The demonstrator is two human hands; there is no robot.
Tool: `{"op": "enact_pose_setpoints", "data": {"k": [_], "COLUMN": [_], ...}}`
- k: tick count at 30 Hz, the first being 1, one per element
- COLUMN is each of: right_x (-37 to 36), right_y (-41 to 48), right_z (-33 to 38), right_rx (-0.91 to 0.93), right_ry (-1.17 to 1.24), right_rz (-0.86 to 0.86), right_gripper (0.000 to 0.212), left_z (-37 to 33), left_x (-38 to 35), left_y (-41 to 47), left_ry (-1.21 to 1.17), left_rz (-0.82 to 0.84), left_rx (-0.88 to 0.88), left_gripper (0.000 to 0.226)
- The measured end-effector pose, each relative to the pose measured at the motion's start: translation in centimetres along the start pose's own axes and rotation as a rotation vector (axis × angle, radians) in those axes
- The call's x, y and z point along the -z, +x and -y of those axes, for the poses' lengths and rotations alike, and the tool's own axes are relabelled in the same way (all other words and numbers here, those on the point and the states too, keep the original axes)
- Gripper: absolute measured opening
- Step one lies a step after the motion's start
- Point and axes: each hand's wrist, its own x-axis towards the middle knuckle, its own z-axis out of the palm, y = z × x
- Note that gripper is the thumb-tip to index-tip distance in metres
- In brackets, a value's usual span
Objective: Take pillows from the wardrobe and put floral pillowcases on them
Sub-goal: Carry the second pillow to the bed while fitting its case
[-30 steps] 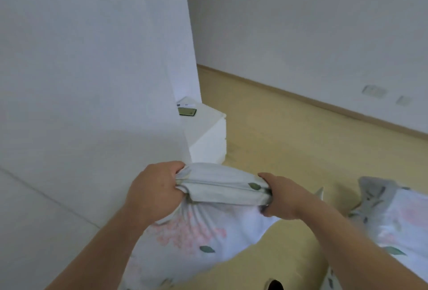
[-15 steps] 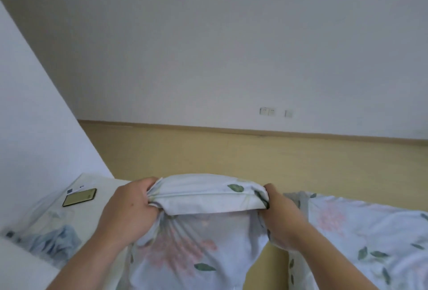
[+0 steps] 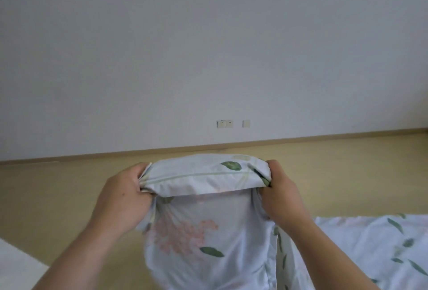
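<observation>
A pillow in a floral pillowcase (image 3: 203, 227), pale blue-white with pink flowers and green leaves, hangs upright in front of me. My left hand (image 3: 122, 199) grips its top left corner, fingers curled into the bunched fabric. My right hand (image 3: 281, 194) grips the top right corner the same way. The top edge of the case is folded over between the two hands. The pillow's lower end runs out of the bottom of the view.
More floral bedding (image 3: 370, 248) lies spread at the lower right. A white surface (image 3: 16, 264) shows at the lower left corner. Beyond is wooden floor (image 3: 58, 192), a skirting board and a plain white wall with sockets (image 3: 225, 124).
The view has swung right, away from the white wardrobe side and the bedside cabinet with the phone. Both hands keep their grip on the pillow's top corners, now held slightly higher.
</observation>
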Motion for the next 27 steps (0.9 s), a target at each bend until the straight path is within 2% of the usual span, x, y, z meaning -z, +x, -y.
{"op": "enact_pose_setpoints", "data": {"k": [4, 12, 14, 16, 20, 23, 27], "right_x": [-1.5, -0.7, 0.2, 0.9, 3.1, 5.6, 9.4], "right_y": [6.8, 18.7, 21.7, 25.6, 34.1, 40.0, 47.0], "right_z": [1.1, 0.7, -0.2, -1.6, -4.7, -6.2, -8.3], "right_rx": [-0.048, -0.190, -0.204, -0.200, -0.179, -0.216, -0.269], "right_ry": [-0.011, 0.023, 0.027, 0.023, 0.003, -0.025, -0.082], "right_rz": [-0.104, -0.334, -0.372, -0.400, -0.457, -0.471, -0.466], "right_gripper": [0.024, 0.032, 0.034, 0.033, 0.027, 0.025, 0.021], "left_z": [2.5, -0.7, -3.1, -6.0, -12.9, -17.7, -23.5], "left_x": [-2.6, -10.9, -13.8, -17.2, -24.6, -29.3, -35.0], "left_y": [10.4, 29.3, 32.5, 35.7, 42.1, 47.2, 54.2], "left_ry": [-0.038, 0.044, 0.181, 0.258, 0.175, 0.160, 0.124], "left_rz": [0.116, 0.255, 0.234, 0.252, 0.500, 0.620, 0.623], "left_rx": [-0.046, -0.230, -0.302, -0.426, -0.672, -0.716, -0.785], "left_gripper": [0.038, 0.034, 0.044, 0.064, 0.091, 0.099, 0.104]}}
